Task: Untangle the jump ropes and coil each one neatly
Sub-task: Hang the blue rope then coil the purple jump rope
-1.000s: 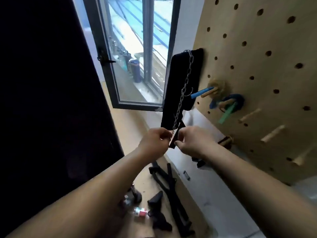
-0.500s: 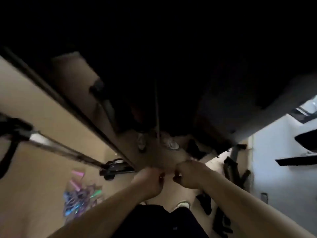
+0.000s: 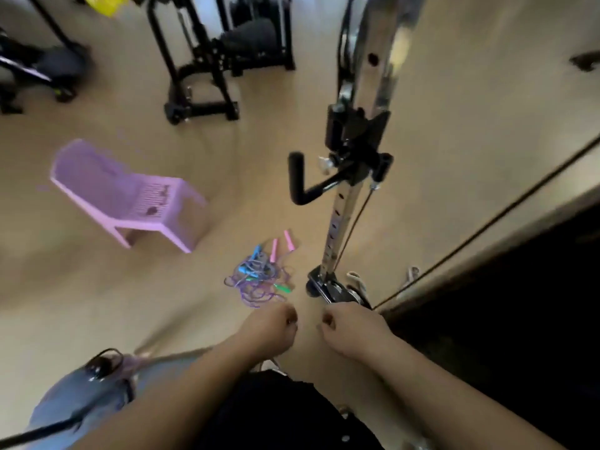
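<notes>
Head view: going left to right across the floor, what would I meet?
Lilac plastic chair → tangled heap of coloured jump ropes → chrome perforated upright post → thin black cable running diagonally.

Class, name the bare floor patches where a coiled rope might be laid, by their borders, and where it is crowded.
Bare floor lies between the purple chair and the tangled jump ropes, and left of the tangle, below the chair. Crowded: right of the tangle, at the base of the chrome post.
</notes>
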The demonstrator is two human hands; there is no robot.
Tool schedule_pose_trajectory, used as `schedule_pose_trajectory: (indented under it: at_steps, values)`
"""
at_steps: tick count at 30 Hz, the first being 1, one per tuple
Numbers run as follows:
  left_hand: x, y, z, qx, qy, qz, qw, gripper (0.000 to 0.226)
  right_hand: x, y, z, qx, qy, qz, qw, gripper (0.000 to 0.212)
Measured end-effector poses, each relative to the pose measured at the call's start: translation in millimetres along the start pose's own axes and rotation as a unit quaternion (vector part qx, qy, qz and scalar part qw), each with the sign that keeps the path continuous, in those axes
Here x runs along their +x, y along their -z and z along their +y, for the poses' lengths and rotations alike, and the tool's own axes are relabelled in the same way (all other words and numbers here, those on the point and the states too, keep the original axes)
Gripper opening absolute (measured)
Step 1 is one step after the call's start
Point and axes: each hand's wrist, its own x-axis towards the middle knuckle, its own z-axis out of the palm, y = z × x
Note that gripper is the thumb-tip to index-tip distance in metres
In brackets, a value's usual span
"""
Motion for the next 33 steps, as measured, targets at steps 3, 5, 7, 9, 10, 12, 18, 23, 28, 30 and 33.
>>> schedule_pose_trajectory:
  at_steps: [3, 5, 7, 9, 10, 12, 18, 23, 28, 30, 33]
  values:
    - [1.7, 25.8, -46.5, -0.041, 0.064, 0.020, 0.997, 0.020, 40.4, 6.5, -43.8, -0.033, 0.033, 0.003, 0.999, 0.030]
    - [5.1, 44.6, -76.8, -0.058, 0.098, 0.033, 0.993, 0.023, 66.9, 10.7, -74.9, -0.034, 0.053, -0.012, 0.998, 0.028]
    - [9.5, 66.2, -101.0, -0.062, 0.119, 0.038, 0.990, 0.025, 90.7, 15.7, -103.6, -0.025, 0.072, -0.021, 0.997, 0.025]
    - [19.8, 89.8, -117.8, -0.059, 0.128, 0.051, 0.989, 0.027, 115.7, 24.2, -127.1, -0.017, 0.082, -0.027, 0.996, 0.022]
    - [26.6, 100.6, -125.4, -0.062, 0.130, 0.058, 0.988, 0.027, 127.3, 30.2, -137.2, -0.018, 0.087, -0.029, 0.996, 0.021]
    - [42.6, 122.3, -134.7, -0.076, 0.135, 0.062, 0.986, 0.027, 151.2, 43.3, -155.1, -0.033, 0.094, -0.026, 0.995, 0.022]
    - [125.7, 184.9, -146.4, -0.085, 0.139, 0.067, 0.984, 0.026, 245.7, 102.7, -199.8, -0.084, 0.074, -0.030, 0.993, 0.015]
    - [192.9, 242.3, -156.2, -0.048, 0.136, 0.063, 0.988, 0.027, 289.2, 122.4, -230.3, -0.023, 0.002, 0.020, 1.000, 0.024]
    - [258.9, 294.8, -162.7, 0.012, 0.081, 0.036, 0.996, 0.027, 344.1, 170.2, -228.2, -0.067, -0.048, 0.026, 0.996, 0.021]
    - [292.6, 313.4, -165.5, 0.047, 0.041, 0.022, 0.998, 0.028, 371.7, 187.8, -220.9, -0.075, -0.076, 0.020, 0.994, 0.021]
    - [347.1, 340.0, -169.8, 0.123, -0.019, -0.007, 0.992, 0.028, 409.6, 200.7, -215.4, -0.005, -0.151, -0.010, 0.989, 0.022]
